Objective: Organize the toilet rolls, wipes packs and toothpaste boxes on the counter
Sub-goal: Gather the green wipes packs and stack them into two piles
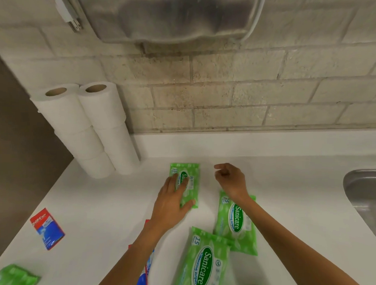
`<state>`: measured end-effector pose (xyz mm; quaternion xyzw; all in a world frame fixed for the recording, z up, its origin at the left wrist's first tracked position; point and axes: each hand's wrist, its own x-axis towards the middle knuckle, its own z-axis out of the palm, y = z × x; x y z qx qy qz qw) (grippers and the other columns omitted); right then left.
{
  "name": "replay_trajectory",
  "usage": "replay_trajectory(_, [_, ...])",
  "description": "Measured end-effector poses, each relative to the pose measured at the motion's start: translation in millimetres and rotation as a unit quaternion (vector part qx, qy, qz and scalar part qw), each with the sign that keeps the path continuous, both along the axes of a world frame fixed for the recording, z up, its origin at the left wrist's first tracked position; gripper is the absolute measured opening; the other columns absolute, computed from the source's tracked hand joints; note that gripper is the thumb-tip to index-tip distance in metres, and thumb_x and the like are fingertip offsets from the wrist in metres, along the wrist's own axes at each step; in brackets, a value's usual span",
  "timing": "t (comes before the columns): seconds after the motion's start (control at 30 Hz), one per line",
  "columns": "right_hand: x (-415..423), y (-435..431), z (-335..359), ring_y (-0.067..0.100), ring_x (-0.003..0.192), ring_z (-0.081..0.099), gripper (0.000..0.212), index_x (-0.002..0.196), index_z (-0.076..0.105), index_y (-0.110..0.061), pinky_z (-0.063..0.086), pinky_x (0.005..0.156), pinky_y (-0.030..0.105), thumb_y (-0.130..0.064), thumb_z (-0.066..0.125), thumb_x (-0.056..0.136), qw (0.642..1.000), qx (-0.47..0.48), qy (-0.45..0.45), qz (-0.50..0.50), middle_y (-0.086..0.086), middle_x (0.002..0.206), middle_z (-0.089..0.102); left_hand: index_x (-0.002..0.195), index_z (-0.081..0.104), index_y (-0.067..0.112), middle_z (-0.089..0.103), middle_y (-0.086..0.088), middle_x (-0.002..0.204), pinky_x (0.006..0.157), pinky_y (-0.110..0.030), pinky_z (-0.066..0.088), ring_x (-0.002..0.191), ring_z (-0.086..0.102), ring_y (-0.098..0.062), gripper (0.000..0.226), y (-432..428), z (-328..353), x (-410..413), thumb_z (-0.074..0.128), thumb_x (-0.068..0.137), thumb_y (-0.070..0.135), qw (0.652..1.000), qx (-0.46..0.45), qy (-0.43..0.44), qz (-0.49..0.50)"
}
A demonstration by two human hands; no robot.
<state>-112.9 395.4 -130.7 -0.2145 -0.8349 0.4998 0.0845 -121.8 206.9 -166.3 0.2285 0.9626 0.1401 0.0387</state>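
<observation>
My left hand (pixel 172 202) lies flat on a green wipes pack (pixel 191 180) near the back of the white counter (pixel 106 203), fingers spread over its label. Beside that pack, my right hand (pixel 230 179) hovers with loosely curled fingers and holds nothing. Two more green wipes packs (pixel 237 225) (pixel 204 264) lie overlapping under my right forearm. Another wipes pack (pixel 9 275) sits at the bottom left corner. A red and blue toothpaste box (pixel 47 229) rests at the left edge, and a second toothpaste box (pixel 145 273) is mostly hidden under my left forearm. Two stacks of toilet rolls (pixel 91 128) stand in the back left corner.
A steel sink (pixel 364 191) is set into the counter at the right. A metal dispenser (pixel 170 16) hangs on the brick wall above. The counter drops off along its left edge.
</observation>
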Motion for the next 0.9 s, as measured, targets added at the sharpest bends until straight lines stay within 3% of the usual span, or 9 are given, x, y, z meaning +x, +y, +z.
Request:
replay_trajectory(0.07, [3, 7, -1, 0.016, 0.077, 0.059, 0.028, 0.102, 0.068, -0.017, 0.038, 0.072, 0.019, -0.005, 0.049, 0.085, 1.0, 0.004, 0.0, -0.008, 0.0, 0.083, 0.065, 0.15, 0.006, 0.03, -0.002, -0.008, 0.16, 0.119, -0.036, 0.009, 0.148, 0.0, -0.027, 0.079, 0, -5, 2, 0.014, 0.083, 0.071, 0.998, -0.055, -0.019, -0.026])
replay_trajectory(0.13, [5, 15, -3, 0.015, 0.078, 0.058, 0.028, 0.102, 0.068, -0.015, 0.038, 0.074, 0.02, -0.005, 0.049, 0.085, 1.0, 0.004, 0.004, -0.013, -0.001, 0.082, 0.064, 0.15, 0.001, 0.031, -0.005, -0.008, 0.16, 0.12, -0.038, 0.006, 0.148, -0.003, -0.028, 0.103, 1, -11, 2, -0.015, 0.061, 0.082, 0.996, -0.081, -0.031, -0.03])
replay_trajectory(0.23, [6, 27, -5, 0.015, 0.081, 0.058, 0.027, 0.102, 0.068, -0.016, 0.043, 0.079, 0.023, -0.005, 0.049, 0.085, 1.0, 0.016, -0.003, -0.014, -0.002, 0.084, 0.064, 0.149, -0.004, 0.031, -0.007, -0.008, 0.16, 0.12, -0.039, 0.003, 0.148, -0.005, -0.028, 0.12, 4, -17, -4, -0.031, 0.045, 0.084, 0.995, -0.089, -0.042, -0.016])
replay_trajectory(0.43, [5, 50, -12, 0.015, 0.081, 0.057, 0.028, 0.103, 0.068, -0.016, 0.04, 0.078, 0.021, -0.006, 0.048, 0.086, 0.999, 0.042, -0.024, -0.015, 0.0, 0.095, 0.067, 0.149, -0.003, 0.031, -0.008, -0.007, 0.16, 0.12, -0.039, 0.003, 0.148, -0.005, -0.028, 0.109, 12, -16, -22, -0.019, 0.054, 0.081, 0.995, -0.087, -0.047, 0.002])
replay_trajectory(0.63, [6, 63, -17, 0.017, 0.086, 0.06, 0.026, 0.102, 0.07, -0.014, 0.04, 0.079, 0.02, -0.006, 0.051, 0.085, 0.998, 0.053, -0.023, -0.011, 0.004, 0.092, 0.069, 0.149, -0.002, 0.031, -0.008, -0.007, 0.16, 0.12, -0.04, 0.003, 0.148, -0.005, -0.028, 0.117, 16, -14, -37, -0.023, 0.048, 0.085, 0.995, -0.088, -0.055, 0.007])
replay_trajectory(0.73, [6, 66, -18, 0.015, 0.085, 0.06, 0.024, 0.101, 0.071, -0.013, 0.04, 0.079, 0.02, -0.008, 0.053, 0.086, 0.998, 0.058, -0.02, -0.006, 0.005, 0.092, 0.07, 0.15, -0.002, 0.03, -0.007, -0.007, 0.16, 0.12, -0.04, 0.003, 0.148, -0.005, -0.027, 0.1, 18, -13, -40, -0.012, 0.06, 0.074, 0.994, -0.091, -0.062, 0.008])
replay_trajectory(0.83, [8, 66, -18, 0.011, 0.083, 0.059, 0.022, 0.102, 0.071, -0.014, 0.039, 0.078, 0.018, -0.014, 0.055, 0.087, 0.997, 0.071, -0.036, 0.013, 0.004, 0.101, 0.071, 0.15, 0.0, 0.03, -0.006, -0.007, 0.16, 0.12, -0.042, 0.002, 0.148, -0.005, -0.027, 0.072, 20, -12, -42, 0.011, 0.087, 0.063, 0.993, -0.096, -0.064, 0.013])
replay_trajectory(0.9, [11, 67, -18, 0.015, 0.089, 0.061, 0.022, 0.103, 0.07, -0.014, 0.038, 0.076, 0.018, -0.02, 0.056, 0.088, 0.993, 0.092, -0.06, 0.042, 0.004, 0.103, 0.071, 0.15, 0.001, 0.029, -0.005, -0.006, 0.16, 0.119, -0.042, 0.002, 0.148, -0.004, -0.026, 0.066, 20, -9, -41, 0.019, 0.093, 0.056, 0.994, -0.089, -0.068, 0.015])
